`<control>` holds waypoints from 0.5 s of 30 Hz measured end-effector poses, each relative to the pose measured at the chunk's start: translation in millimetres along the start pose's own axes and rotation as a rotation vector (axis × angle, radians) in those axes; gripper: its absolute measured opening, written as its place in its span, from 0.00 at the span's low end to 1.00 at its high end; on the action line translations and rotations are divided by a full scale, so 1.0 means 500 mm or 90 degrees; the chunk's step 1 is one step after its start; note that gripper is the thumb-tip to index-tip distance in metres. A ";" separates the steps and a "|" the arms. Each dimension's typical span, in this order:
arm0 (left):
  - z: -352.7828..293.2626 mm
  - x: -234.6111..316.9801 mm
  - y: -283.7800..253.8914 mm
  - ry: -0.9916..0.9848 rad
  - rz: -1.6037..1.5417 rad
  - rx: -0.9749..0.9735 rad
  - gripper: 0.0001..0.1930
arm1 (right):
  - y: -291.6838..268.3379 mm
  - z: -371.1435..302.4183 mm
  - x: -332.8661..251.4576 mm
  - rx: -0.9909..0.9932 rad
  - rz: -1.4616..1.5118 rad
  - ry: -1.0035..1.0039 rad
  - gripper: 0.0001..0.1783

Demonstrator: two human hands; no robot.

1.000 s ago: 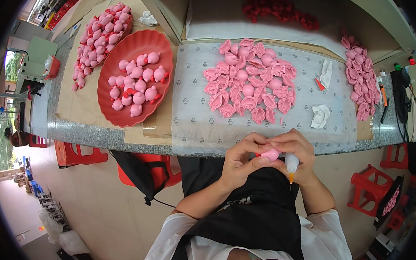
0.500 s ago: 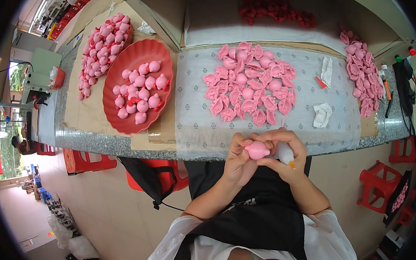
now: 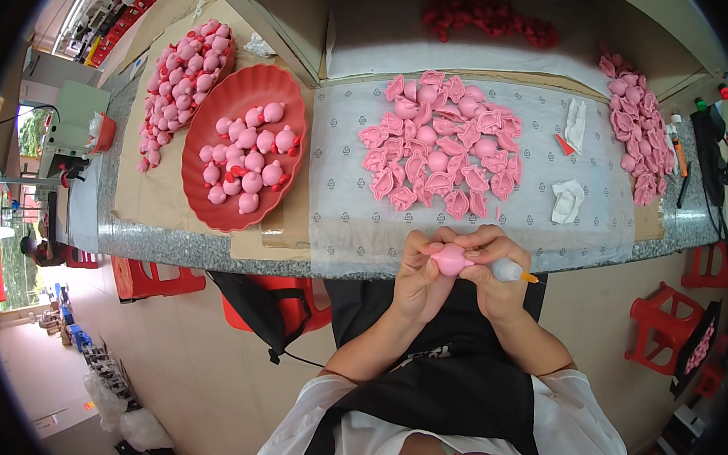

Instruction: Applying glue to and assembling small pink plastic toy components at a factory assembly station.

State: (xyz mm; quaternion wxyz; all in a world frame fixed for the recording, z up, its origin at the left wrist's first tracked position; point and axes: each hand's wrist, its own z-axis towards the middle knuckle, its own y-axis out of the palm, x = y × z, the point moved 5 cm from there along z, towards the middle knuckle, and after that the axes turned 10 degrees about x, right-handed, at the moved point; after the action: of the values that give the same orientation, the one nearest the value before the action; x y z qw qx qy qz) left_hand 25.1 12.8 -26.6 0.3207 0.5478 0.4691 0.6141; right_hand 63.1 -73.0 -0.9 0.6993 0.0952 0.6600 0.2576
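A small pink rubbery ball-shaped piece [image 3: 450,259] is pinched between both hands just off the table's front edge. My left hand [image 3: 415,279] grips its left side with thumb and fingertips. On the other side my right hand [image 3: 500,296] presses thumb and fingers against the piece. That same hand keeps a whitish squeeze bottle [image 3: 507,270] tucked in its fingers, the orange tip pointing right. Beyond the hands, a pile of pink pieces [image 3: 438,161], some round and some folded like shells, lies on the printed white sheet [image 3: 341,189].
To the left, a red scalloped tray [image 3: 197,163] holds several pink balls with red parts. Behind it is a heap of similar balls [image 3: 181,83]. Crumpled white tissue [image 3: 567,201] and a red scrap [image 3: 564,145] lie right of the pile. More pink pieces [image 3: 636,132] sit far right.
The bottle has swung in my right hand, its tip turning from downward to rightward. My right fingers have closed in on the pink piece, which stays in my left hand.
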 end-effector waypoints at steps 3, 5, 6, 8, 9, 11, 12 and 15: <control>0.002 -0.002 0.002 -0.003 0.002 -0.013 0.07 | -0.001 0.000 -0.002 0.010 -0.003 -0.004 0.07; 0.001 0.000 0.003 -0.006 0.016 0.000 0.07 | -0.006 0.004 -0.006 0.021 -0.013 -0.011 0.07; 0.002 0.002 0.002 -0.006 0.036 0.018 0.07 | -0.009 0.006 -0.003 0.010 0.017 0.011 0.07; 0.005 0.020 0.016 -0.044 0.143 0.001 0.11 | -0.017 0.011 -0.014 0.007 0.037 0.022 0.07; 0.010 0.031 0.034 -0.014 0.253 -0.028 0.13 | -0.018 0.013 -0.020 -0.005 0.020 0.034 0.07; 0.016 0.036 0.048 0.016 0.357 -0.066 0.15 | -0.026 0.016 -0.031 -0.012 -0.002 0.039 0.08; 0.016 0.039 0.050 0.075 0.495 -0.090 0.17 | -0.032 0.016 -0.036 -0.012 -0.025 0.040 0.07; 0.025 0.027 0.046 0.095 0.599 -0.070 0.18 | -0.048 0.037 -0.076 -0.039 -0.165 0.011 0.09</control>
State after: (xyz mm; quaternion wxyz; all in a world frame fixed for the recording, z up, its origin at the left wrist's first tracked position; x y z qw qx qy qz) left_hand 37.4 20.0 -0.9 0.0017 0.6372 0.1587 0.7542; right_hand 86.8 -108.2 23.1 0.7238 -0.0146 0.6643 0.1858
